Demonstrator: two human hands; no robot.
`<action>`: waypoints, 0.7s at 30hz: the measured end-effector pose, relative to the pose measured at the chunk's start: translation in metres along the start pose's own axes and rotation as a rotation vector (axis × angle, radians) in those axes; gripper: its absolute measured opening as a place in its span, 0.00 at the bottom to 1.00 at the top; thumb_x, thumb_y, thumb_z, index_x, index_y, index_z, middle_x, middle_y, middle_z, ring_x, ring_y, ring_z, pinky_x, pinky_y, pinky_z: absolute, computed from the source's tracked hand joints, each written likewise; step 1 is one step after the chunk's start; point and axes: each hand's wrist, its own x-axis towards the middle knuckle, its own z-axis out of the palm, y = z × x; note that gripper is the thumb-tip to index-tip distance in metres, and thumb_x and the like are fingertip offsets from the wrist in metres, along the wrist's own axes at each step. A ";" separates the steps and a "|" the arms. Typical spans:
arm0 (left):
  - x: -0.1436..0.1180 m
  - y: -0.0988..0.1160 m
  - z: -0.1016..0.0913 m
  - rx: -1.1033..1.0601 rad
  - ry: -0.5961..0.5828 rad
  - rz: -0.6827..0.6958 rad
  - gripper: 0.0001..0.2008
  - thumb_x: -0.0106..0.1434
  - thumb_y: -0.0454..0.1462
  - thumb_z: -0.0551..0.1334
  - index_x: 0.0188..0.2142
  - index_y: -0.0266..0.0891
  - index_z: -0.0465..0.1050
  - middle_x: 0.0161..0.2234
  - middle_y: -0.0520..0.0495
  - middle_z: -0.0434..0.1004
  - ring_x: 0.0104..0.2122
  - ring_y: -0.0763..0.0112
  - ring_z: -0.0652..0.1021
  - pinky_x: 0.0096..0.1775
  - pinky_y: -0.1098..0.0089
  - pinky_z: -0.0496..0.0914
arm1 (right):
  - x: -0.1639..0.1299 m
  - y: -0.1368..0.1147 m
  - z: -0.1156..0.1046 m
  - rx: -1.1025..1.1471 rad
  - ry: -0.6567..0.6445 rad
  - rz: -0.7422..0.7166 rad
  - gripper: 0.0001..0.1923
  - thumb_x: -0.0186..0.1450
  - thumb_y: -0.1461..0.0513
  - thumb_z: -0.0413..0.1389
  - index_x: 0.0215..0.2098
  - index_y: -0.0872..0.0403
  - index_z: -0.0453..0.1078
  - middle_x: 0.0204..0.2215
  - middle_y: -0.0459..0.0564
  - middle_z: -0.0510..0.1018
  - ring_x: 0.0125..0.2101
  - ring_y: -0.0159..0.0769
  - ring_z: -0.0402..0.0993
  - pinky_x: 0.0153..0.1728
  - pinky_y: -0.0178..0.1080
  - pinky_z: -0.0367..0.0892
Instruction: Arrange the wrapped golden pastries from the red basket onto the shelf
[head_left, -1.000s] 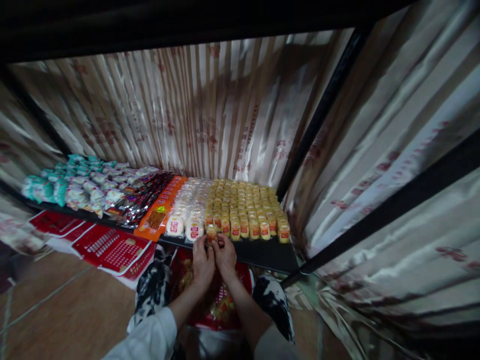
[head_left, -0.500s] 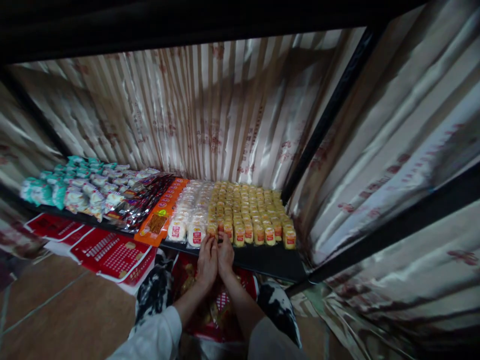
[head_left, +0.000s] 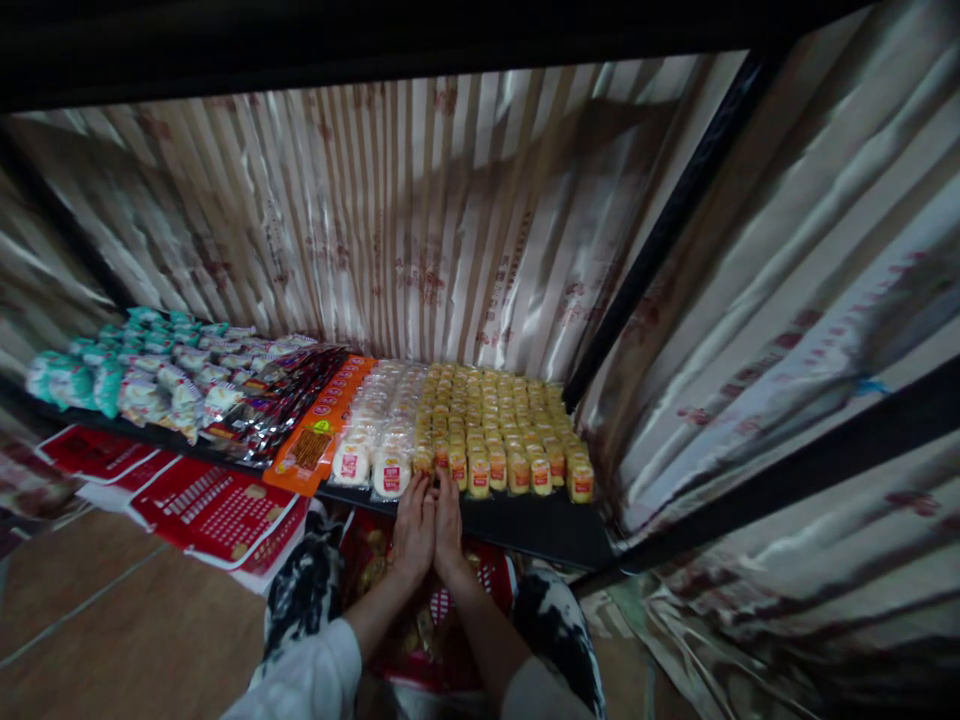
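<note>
My left hand (head_left: 414, 528) and my right hand (head_left: 448, 522) are side by side at the front edge of a dark shelf (head_left: 525, 522). Their bent fingers meet at a small yellow wrapped cake (head_left: 423, 461), at the front of the leftmost yellow row. The fingertips close on its lower part and partly hide it. Rows of the same yellow cakes (head_left: 517, 470) with red labels stand to the right. Just left of my hands are two rows of white wrapped cakes (head_left: 391, 474) with red labels.
Further left lie an orange snack packet (head_left: 311, 450), dark shiny packets (head_left: 259, 425) and teal-and-white packets (head_left: 71, 380). A red bag (head_left: 427, 640) with wrapped pieces sits between my knees. Red printed sheets (head_left: 214, 510) hang below the shelf. Black posts (head_left: 667, 220) and a striped curtain (head_left: 450, 220) enclose it.
The view has shifted slightly, so the left-hand packets sit further left. My hands stay at the front of the yellow row, with the right fingers drawn slightly closer to the left.
</note>
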 end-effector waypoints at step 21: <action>0.000 0.002 -0.003 0.029 -0.013 0.026 0.23 0.64 0.41 0.47 0.52 0.32 0.66 0.57 0.38 0.62 0.58 0.65 0.62 0.61 0.61 0.53 | -0.007 -0.009 -0.007 -0.084 -0.022 -0.083 0.23 0.61 0.66 0.41 0.53 0.52 0.63 0.48 0.53 0.70 0.49 0.35 0.66 0.52 0.41 0.63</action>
